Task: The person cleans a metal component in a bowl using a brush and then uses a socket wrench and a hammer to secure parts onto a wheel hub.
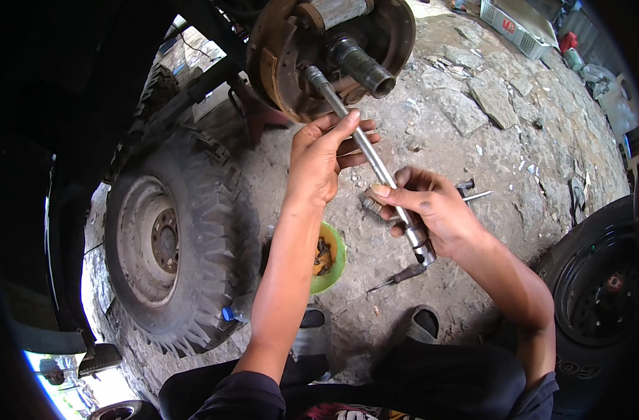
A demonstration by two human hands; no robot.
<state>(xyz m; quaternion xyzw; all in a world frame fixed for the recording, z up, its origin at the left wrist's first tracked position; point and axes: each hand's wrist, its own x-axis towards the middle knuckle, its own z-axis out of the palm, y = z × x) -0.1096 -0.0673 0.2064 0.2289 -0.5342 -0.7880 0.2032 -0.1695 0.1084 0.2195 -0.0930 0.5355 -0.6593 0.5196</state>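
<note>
A long chrome socket extension bar [369, 148] slants from the brake assembly down toward my right. Its socket end meets the rusty brake backing plate [274, 78], left of the protruding hollow axle spindle [363, 66]. My left hand [314, 157] holds the bar around its upper part, thumb along it. My right hand [437, 213] is closed around its lower end, where a pivoting head shows. Beneath that end a dark-handled screwdriver [405, 274] lies on the ground. A wire brush [375, 205] lies behind my right fingers, partly hidden.
A chunky-treaded wheel [211, 259] stands at left, and another wheel [599, 280] at right. The green bowl [339, 262] of small metal parts sits behind my left forearm, near a blue-capped bottle [237, 311]. Stone slabs [491, 98] and a white crate [519, 31] lie farther back.
</note>
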